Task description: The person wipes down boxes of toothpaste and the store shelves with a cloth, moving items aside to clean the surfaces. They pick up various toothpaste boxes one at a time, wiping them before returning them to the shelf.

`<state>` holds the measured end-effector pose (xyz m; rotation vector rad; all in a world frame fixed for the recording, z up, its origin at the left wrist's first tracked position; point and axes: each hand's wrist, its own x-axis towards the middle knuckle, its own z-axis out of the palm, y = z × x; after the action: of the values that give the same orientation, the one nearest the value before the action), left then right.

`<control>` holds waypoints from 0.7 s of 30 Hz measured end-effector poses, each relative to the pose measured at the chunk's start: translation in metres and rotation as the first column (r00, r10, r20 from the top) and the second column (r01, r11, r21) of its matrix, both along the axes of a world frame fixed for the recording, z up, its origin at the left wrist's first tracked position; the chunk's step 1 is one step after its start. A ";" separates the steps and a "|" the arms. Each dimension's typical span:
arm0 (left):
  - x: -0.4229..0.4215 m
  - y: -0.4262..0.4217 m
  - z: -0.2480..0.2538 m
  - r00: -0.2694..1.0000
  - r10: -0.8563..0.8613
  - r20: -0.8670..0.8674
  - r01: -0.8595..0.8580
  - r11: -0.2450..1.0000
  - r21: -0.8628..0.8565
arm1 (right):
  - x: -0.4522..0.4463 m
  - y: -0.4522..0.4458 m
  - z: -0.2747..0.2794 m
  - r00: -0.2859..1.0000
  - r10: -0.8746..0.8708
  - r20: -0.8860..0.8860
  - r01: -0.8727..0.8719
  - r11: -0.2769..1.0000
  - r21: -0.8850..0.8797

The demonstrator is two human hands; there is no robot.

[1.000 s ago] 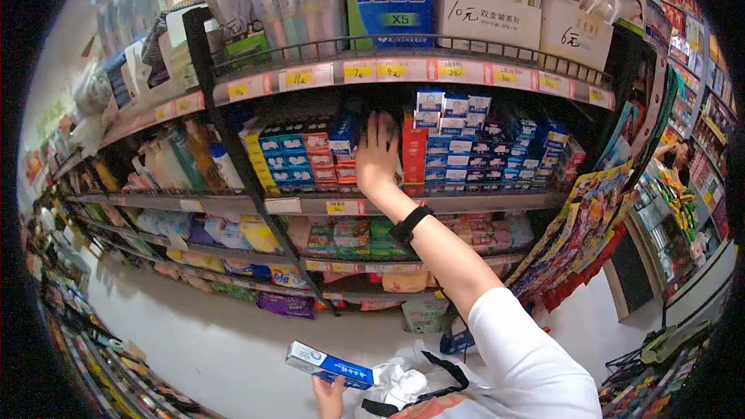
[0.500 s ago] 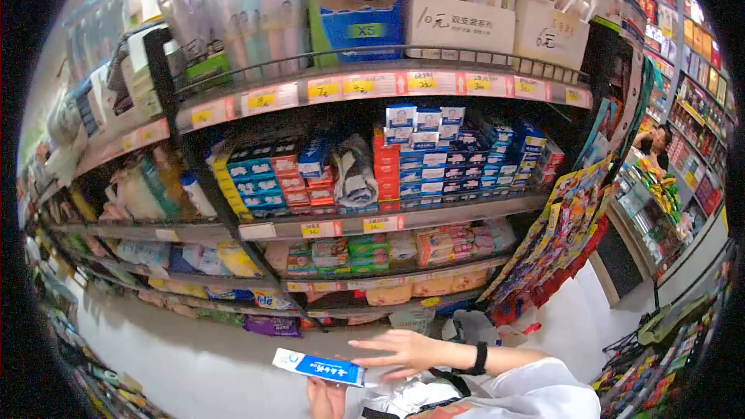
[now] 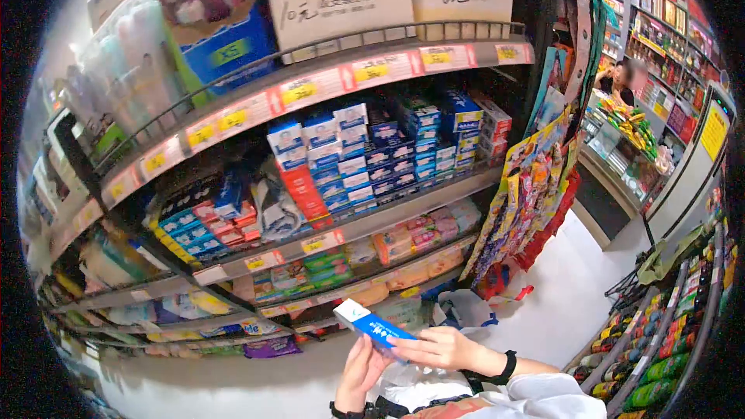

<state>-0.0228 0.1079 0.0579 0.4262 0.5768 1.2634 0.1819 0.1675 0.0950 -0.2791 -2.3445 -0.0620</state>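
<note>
A blue-and-white toothpaste box (image 3: 379,327) is held tilted low in front of my body, its white end pointing up and to the left. My left hand (image 3: 362,371) grips it from below, with the thumb and fingers closed on its side. On the box's right end lies my right hand (image 3: 444,348), fingers together and pressed on it; the far fingertips are partly hidden. Beyond the hands, rows of stacked toothpaste boxes (image 3: 357,167) in blue, white and red fill the middle shelf (image 3: 365,221).
Toothbrush packs and handwritten price cartons (image 3: 341,8) stand on the top shelf. Hanging colourful packets (image 3: 524,202) line the shelf's right end. A grey bag-like bin (image 3: 464,309) sits on the floor. Racks of bottles (image 3: 656,380) are at right; a person (image 3: 617,81) is behind a counter.
The view has turned to the right. My right hand, spread just above the box before, now closes on its right end. The box has tilted more steeply.
</note>
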 end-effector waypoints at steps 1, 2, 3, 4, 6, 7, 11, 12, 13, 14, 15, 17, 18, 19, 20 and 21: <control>0.007 0.011 0.002 0.998 -0.066 -0.015 0.066 0.998 -0.001 | 0.010 0.003 0.013 1.000 -0.030 -0.008 0.030 0.999 -0.034; 0.013 0.018 0.005 0.997 -0.072 -0.018 0.072 0.997 -0.004 | 0.022 0.008 0.019 0.999 -0.036 -0.011 0.035 0.999 -0.036; 0.020 0.027 0.008 0.993 -0.115 -0.030 0.114 0.993 -0.025 | 0.036 0.015 0.023 0.995 -0.091 -0.037 0.086 0.989 -0.120; 0.028 0.036 0.011 0.987 -0.158 -0.040 0.156 0.987 -0.044 | 0.049 0.023 0.029 0.987 -0.147 -0.058 0.133 0.970 -0.202; 0.038 0.054 0.020 0.980 -0.183 -0.075 0.185 0.983 0.011 | 0.079 0.040 0.046 0.969 -0.203 -0.142 0.157 0.946 -0.283; 0.039 0.061 0.024 0.975 -0.171 -0.139 0.179 0.982 0.051 | 0.094 0.047 0.051 0.957 -0.241 -0.163 0.195 0.947 -0.257; 0.045 0.076 0.027 0.981 -0.038 -0.192 0.048 0.998 0.050 | 0.153 0.077 0.073 0.892 -0.383 -0.240 0.357 0.923 -0.145; 0.046 0.077 0.025 0.974 0.011 -0.227 -0.004 0.999 0.033 | 0.165 0.083 0.079 0.873 -0.419 -0.249 0.405 0.908 -0.105; 0.047 0.077 0.020 0.973 0.032 -0.227 -0.026 0.999 0.028 | 0.174 0.090 0.089 0.860 -0.430 -0.274 0.433 0.900 -0.052; 0.050 0.076 0.015 0.973 0.035 -0.227 -0.031 0.999 0.020 | 0.181 0.097 0.098 0.848 -0.439 -0.299 0.460 0.888 -0.001; 0.053 0.076 0.013 0.973 0.040 -0.229 -0.040 0.999 0.003 | 0.189 0.102 0.102 0.845 -0.440 -0.305 0.465 0.885 0.012; 0.058 0.079 0.008 0.971 0.050 -0.235 -0.055 0.998 -0.016 | 0.200 0.110 0.112 0.832 -0.456 -0.315 0.468 0.883 -0.041; 0.062 0.081 0.006 0.971 0.047 -0.235 -0.053 0.998 -0.016 | 0.206 0.114 0.116 0.818 -0.476 -0.322 0.475 0.876 -0.090; 0.067 0.083 0.004 0.972 0.045 -0.233 -0.050 0.999 -0.016 | 0.212 0.118 0.118 0.814 -0.470 -0.342 0.455 0.881 -0.129; 0.071 0.086 0.003 0.972 0.049 -0.231 -0.055 0.998 -0.019 | 0.218 0.121 0.120 0.817 -0.467 -0.339 0.451 0.883 -0.131; 0.077 0.091 0.006 0.961 0.042 -0.273 -0.051 0.998 -0.024 | 0.223 0.123 0.123 0.789 -0.482 -0.381 0.456 0.875 -0.165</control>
<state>0.0543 0.1986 0.0642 0.5688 0.8429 1.2477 0.4051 0.2904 0.2179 -0.8272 -1.8084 -0.1539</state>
